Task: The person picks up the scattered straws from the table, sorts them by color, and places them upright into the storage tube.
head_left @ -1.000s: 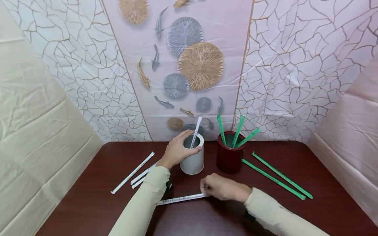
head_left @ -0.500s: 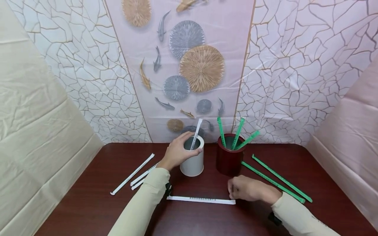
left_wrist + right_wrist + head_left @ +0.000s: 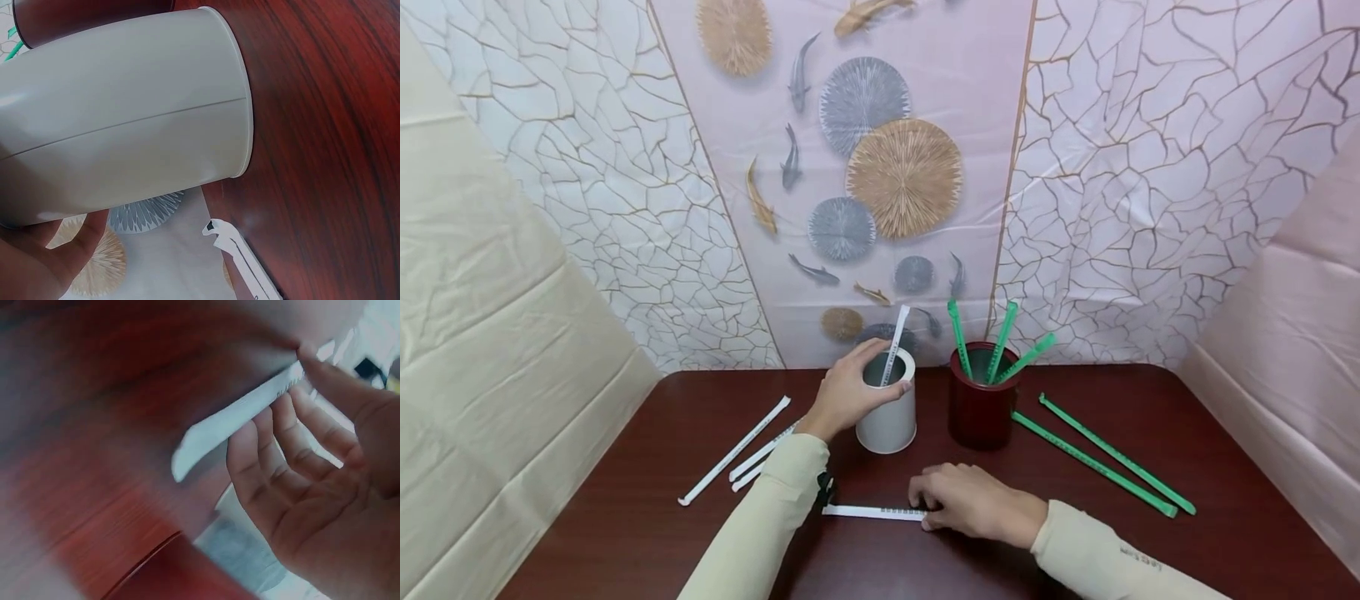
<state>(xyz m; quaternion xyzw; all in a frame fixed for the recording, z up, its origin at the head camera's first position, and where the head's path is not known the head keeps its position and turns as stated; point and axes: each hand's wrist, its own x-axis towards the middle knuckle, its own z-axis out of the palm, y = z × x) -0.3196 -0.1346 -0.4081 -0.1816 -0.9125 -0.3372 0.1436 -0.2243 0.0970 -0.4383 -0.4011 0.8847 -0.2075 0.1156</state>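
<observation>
Left hand (image 3: 850,390): grips the white canister (image 3: 887,430) near its rim.
Right hand (image 3: 966,502): thumb and fingers pinch a white wrapped straw (image 3: 865,512).
Straw position: on the counter (image 3: 880,567), in front of the canister.

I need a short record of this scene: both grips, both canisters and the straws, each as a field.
Left grip: holds the white canister near its rim
Right grip: thumb and fingers on either side of the near white straw
White canister: upright, one white straw inside
Red canister: upright, three green straws inside
Left-side white straws: three, two partly hidden by the left arm
Right-side green straws: two, lying on the table
</observation>
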